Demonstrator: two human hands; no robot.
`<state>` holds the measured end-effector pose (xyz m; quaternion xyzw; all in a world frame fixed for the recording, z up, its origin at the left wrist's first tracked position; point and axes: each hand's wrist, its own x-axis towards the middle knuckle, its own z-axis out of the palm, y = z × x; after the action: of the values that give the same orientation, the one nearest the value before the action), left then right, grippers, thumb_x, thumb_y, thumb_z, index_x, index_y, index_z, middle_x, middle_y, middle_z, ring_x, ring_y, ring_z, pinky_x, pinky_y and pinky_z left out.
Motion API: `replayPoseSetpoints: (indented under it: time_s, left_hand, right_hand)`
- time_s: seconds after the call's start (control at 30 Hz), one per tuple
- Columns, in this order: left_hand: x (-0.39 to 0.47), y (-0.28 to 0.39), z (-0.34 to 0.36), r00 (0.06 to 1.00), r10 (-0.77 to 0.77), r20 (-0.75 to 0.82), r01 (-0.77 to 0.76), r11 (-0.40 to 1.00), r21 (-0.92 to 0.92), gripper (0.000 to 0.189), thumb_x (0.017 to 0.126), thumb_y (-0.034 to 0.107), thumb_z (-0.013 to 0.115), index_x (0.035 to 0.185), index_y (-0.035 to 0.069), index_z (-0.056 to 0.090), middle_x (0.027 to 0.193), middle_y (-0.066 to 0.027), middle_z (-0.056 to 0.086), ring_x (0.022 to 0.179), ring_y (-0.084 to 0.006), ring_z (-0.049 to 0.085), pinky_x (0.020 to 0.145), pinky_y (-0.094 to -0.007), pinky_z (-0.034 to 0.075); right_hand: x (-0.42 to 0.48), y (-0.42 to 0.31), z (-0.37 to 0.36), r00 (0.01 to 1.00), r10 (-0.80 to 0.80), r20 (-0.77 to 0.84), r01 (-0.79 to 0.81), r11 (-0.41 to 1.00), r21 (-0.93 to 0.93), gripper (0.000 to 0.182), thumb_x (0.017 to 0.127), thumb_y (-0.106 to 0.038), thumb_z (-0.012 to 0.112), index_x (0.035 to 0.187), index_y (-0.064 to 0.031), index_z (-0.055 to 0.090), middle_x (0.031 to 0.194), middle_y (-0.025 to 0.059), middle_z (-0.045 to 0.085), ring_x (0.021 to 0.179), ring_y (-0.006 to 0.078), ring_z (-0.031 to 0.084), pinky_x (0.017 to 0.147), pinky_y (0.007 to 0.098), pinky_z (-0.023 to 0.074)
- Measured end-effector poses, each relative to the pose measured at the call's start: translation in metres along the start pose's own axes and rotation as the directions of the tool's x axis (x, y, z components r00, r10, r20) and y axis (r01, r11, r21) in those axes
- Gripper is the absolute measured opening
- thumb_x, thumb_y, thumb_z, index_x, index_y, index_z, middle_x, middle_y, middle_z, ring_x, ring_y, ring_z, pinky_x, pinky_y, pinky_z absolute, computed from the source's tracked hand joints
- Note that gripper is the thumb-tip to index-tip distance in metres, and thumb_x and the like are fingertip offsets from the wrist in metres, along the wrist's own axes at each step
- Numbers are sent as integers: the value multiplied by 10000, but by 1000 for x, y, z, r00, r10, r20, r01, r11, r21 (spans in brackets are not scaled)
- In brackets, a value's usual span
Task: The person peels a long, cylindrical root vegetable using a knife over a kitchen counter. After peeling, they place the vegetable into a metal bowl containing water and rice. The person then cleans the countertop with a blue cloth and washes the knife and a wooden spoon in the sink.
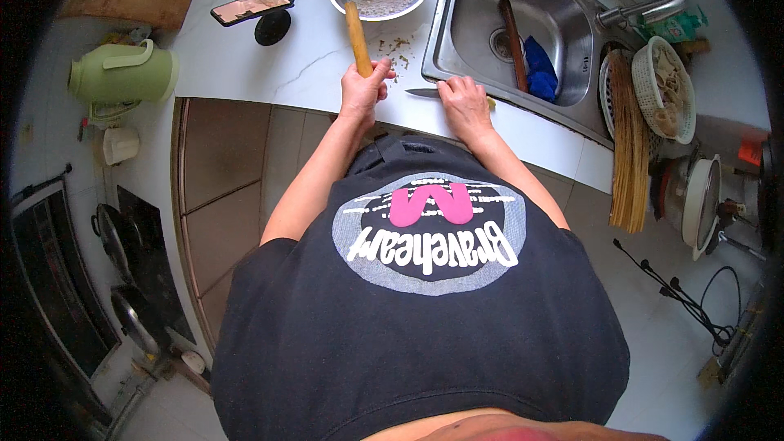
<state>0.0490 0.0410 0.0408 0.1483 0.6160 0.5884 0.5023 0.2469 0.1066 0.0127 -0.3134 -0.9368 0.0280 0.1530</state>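
My left hand [361, 93] is closed around the lower end of a yellowish-brown stick-like piece [356, 38], perhaps a root vegetable or wood. The stick points away from me, and its far end overlaps the near rim of a metal bowl [421, 5] holding foamy liquid. At the counter's front edge, my right hand [464, 105] grips a knife [422, 92] whose blade points left. A pale handle end shows past the hand's right side. Brown scraps [401, 52] lie scattered on the white counter [312, 67] between bowl and hands.
Right of the bowl is a steel sink [478, 6] with a dark brown stick [509, 37] and a blue cloth [539, 70] in it. A phone [252, 7] rests on a black stand at left. Chopsticks [628, 153] and a white basket [655, 92] stand right of the sink.
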Motion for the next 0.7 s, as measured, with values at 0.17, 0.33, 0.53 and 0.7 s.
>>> replayPoseSetpoints:
  time_s: [0.17,0.33,0.53,0.7]
  left_hand:
    - [-5,5,10,992,15,122,13,974,-226,471,854,513,523,948,59,445,839,-123,589,573,-117,503,529,-238,424]
    - [3,14,27,974,136,184,-99,975,-199,566,851,600,424,994,53,437,897,-93,583,804,-159,556,693,-315,480]
    - [8,35,53,957,30,288,47,965,-258,578,895,576,346,1090,38,425,1089,-130,552,893,-201,580,759,-326,501]
    - [71,43,58,991,119,59,-106,978,-181,422,985,349,361,1245,16,362,1093,-129,544,898,-187,563,777,-313,481]
  right_hand:
    - [6,-5,-11,999,35,-38,-30,991,128,166,767,-145,584,922,-87,604,896,63,581,877,251,538,714,396,429]
    - [44,-32,-48,946,274,174,-298,526,797,242,870,-229,594,1020,-40,581,850,94,640,720,195,621,620,328,494]
    - [79,-34,-45,884,316,344,-386,81,919,226,886,-201,586,996,-4,566,736,62,618,548,102,577,409,246,455]
    - [107,-18,-51,780,478,403,-497,81,864,215,869,-196,606,957,-1,598,668,39,602,516,84,555,440,242,462]
